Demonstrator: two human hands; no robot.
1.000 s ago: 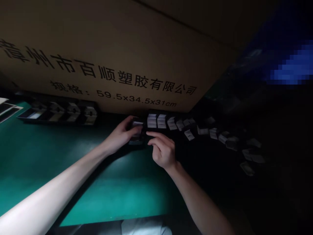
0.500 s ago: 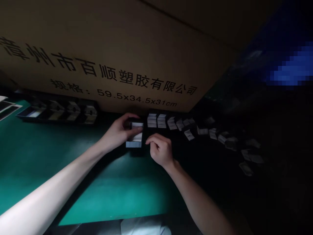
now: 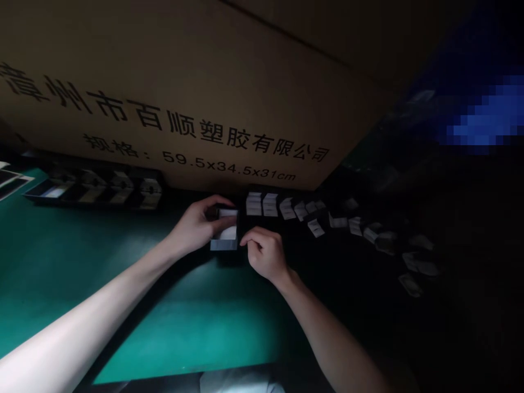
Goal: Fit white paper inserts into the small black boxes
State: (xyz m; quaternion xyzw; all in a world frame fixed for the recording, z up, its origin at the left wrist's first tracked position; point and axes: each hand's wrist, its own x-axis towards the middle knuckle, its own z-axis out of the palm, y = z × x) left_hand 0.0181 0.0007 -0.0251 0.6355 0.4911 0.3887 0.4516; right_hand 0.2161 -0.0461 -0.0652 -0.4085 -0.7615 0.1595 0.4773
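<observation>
My left hand (image 3: 195, 226) grips a small dark box (image 3: 224, 237) from the left, with its fingers over the top edge. The box has a white interior and a pale grey-blue front edge. My right hand (image 3: 264, 252) has its fingers curled, and their tips are at the box's lower right corner. I cannot tell whether they touch it. A line of small white packets (image 3: 254, 203) starts just right of the box.
The white packets (image 3: 333, 221) curve right across a dark surface. Black compartment trays (image 3: 94, 188) stand at the left on a green mat (image 3: 196, 333). A large printed cardboard carton (image 3: 184, 93) rises behind. A pale cloth (image 3: 241, 382) lies below the mat.
The box's white interior shows more than a second ago. My right hand has moved left toward the box, and its extended index finger has curled in.
</observation>
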